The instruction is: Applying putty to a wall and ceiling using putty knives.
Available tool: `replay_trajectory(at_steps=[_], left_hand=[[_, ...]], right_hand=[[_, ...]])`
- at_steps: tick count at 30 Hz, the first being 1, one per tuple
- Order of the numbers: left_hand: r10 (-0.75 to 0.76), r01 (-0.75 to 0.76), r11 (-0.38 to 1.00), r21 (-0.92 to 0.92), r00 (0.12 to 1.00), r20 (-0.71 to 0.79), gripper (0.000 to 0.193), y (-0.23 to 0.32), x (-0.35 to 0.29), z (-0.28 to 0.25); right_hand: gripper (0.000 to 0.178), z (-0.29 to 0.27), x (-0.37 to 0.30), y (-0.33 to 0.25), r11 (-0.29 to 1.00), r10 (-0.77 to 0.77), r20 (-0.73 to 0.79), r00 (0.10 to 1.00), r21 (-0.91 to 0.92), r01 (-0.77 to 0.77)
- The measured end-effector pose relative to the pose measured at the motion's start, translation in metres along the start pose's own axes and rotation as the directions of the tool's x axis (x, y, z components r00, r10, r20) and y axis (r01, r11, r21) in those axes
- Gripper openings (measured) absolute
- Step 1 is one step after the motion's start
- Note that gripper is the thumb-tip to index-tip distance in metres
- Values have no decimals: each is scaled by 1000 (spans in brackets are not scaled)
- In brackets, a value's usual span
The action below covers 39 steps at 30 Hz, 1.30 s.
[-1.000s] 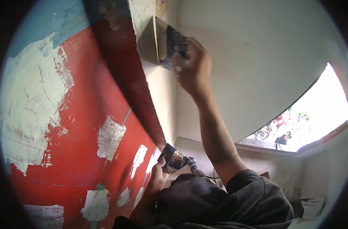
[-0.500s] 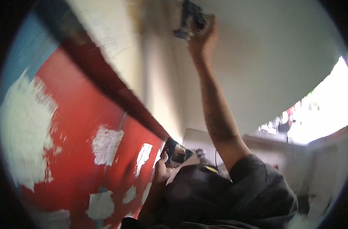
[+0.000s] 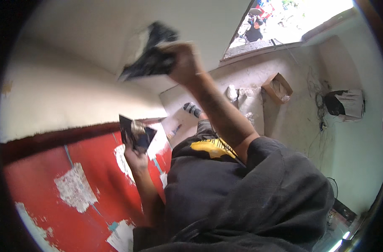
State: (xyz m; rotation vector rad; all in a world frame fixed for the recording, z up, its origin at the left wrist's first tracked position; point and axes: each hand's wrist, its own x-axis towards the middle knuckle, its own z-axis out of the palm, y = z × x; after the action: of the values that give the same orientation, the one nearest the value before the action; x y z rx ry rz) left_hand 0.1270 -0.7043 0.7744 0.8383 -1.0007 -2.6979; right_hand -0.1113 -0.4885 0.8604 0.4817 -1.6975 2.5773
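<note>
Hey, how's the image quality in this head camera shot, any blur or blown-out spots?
Head view: right hand and its dark tool are motion-blurred; the window opening is overexposed; left hand with its dark board looks sharper; fisheye bends edges, corners black.

Red wall: matt paint, rough and flaking, pale chalky filler patches with a grainy surface. Cream wall: matt, smooth plaster. Scraper in right hand: dark, blurred, finish not readable. Flat tool in left hand: dark blade, dull sheen, smeared with pale paste. Shirt: dark grey cloth, matt, creased. Box on floor: brown cardboard. Floor: rough, dusty grey concrete.
</note>
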Motion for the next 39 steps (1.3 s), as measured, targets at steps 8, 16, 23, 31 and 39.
replay_trajectory(at_steps=[8,16,23,31,39], left_hand=[[140,-167,981,100,963,232,45,9,-11,64],[312,-312,950,-13,947,81,24,20,-4,105],[398,-403,908,-118,915,-60,16,24,-3,115],[421,-422,897,-131,906,-34,14,23,8,117],[351,-364,923,-126,929,-118,16,25,3,129]], right_hand=[[26,-95,-72,-9,964,253,29,967,78,-255],[43,-31,-86,-6,902,203,254,946,328,-281],[67,8,-100,0,1000,-6,540,841,-20,20],[68,43,-61,-1,832,-183,751,634,-226,507],[68,25,-56,34,768,-49,720,692,-416,487]])
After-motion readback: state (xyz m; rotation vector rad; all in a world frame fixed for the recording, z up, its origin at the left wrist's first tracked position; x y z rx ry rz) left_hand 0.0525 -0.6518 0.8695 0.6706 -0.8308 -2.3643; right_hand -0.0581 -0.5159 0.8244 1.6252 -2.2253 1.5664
